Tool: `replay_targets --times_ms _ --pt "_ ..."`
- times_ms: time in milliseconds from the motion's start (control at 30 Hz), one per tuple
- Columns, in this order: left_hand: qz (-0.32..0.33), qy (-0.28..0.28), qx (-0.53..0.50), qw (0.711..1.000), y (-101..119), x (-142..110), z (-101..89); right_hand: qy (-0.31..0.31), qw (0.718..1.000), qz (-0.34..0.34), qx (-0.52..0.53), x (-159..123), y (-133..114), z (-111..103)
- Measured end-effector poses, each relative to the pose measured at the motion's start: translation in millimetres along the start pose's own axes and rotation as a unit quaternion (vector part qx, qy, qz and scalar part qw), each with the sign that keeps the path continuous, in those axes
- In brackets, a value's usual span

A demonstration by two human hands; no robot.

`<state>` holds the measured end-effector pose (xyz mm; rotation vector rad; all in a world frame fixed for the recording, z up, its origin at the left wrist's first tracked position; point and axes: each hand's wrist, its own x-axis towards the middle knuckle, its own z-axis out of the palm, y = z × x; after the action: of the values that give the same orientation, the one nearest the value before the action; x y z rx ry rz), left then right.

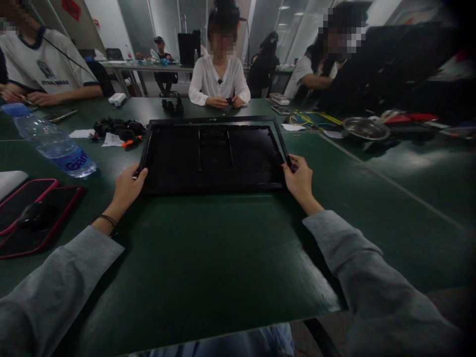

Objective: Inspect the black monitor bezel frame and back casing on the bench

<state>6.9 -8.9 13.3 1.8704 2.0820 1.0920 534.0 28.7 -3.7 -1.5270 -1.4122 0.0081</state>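
Note:
A black rectangular monitor bezel (241, 119), with a small logo on its far edge, is gripped at both sides. My left hand (126, 188) pinches its left side, thumb on top. On the right side, the fingers and thumb of my right hand (299, 179) close round the frame. Within the bezel's outline shows a black monitor back shell (174, 148) with a recessed panel in its middle. A thin gap along the right side separates frame from shell; whether they touch elsewhere, I cannot tell.
A water bottle (55, 141) leans at the left, near red-edged phone-like items (55, 218). Black parts (119, 128) lie beyond. Cables (312, 119) and a metal bowl (366, 129) are at the right. A person (219, 82) sits opposite, others at the sides, around the green table (223, 263).

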Motion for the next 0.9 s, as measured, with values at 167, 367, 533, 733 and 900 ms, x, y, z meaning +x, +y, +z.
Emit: replay_targets --times_ms 167,367,533,733,900 --pt "-0.001 -0.005 0.003 1.000 2.0 -0.4 -0.9 -0.001 1.000 -0.001 0.004 -0.7 -2.7 -1.3" --pt "-0.003 -0.001 0.003 1.000 1.7 -0.3 -0.6 -0.001 1.000 -0.006 -0.004 -1.1 -3.6 -2.0" --pt "-0.010 -0.006 0.005 1.000 0.8 -0.2 -0.4 -0.003 1.000 -0.004 0.002 -0.5 -0.5 -0.9" --pt "-0.011 -0.009 -0.001 1.000 2.5 -1.0 -0.8 -0.005 1.000 -0.011 0.002 -0.2 2.6 -0.4" --pt "-0.013 -0.010 -0.002 1.000 2.3 -0.3 -0.2 -0.006 1.000 -0.006 0.002 -0.2 1.5 -0.4"
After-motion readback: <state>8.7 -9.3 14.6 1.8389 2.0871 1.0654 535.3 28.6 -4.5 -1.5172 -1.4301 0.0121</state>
